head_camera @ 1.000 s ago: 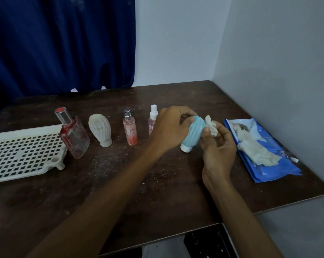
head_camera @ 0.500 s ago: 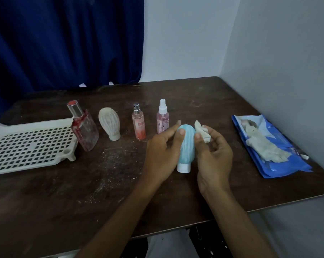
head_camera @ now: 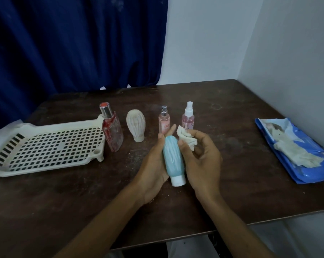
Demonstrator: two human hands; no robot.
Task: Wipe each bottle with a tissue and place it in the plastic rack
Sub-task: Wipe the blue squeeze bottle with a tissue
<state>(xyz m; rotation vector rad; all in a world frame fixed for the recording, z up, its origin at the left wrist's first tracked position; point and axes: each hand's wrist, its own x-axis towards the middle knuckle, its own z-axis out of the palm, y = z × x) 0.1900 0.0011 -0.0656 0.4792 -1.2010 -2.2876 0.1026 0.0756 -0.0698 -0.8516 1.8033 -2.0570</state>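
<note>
A light blue bottle point(head_camera: 173, 159) with a white cap lies between my two hands above the middle of the table, cap towards me. My left hand point(head_camera: 153, 164) cradles its left side with fingers nearly straight. My right hand point(head_camera: 202, 161) pinches a crumpled white tissue point(head_camera: 186, 137) beside the bottle's top, its thumb against the bottle. The cream plastic rack point(head_camera: 45, 146) lies at the left with nothing in it. Standing in a row behind are a red-tinted glass bottle point(head_camera: 111, 130), a cream ribbed bottle point(head_camera: 136, 124), a pink spray bottle point(head_camera: 164, 121) and a clear pink spray bottle point(head_camera: 188, 117).
A blue wipes pack point(head_camera: 295, 151) with tissue spilling out lies at the table's right, close to the white wall. A dark blue curtain hangs behind. The brown table point(head_camera: 83, 192) is dusty, with its front edge near me.
My left hand has shifted from gripping the bottle's top to cradling its side, and the bottle has tipped so the cap points at me. The tissue stays by the bottle's top.
</note>
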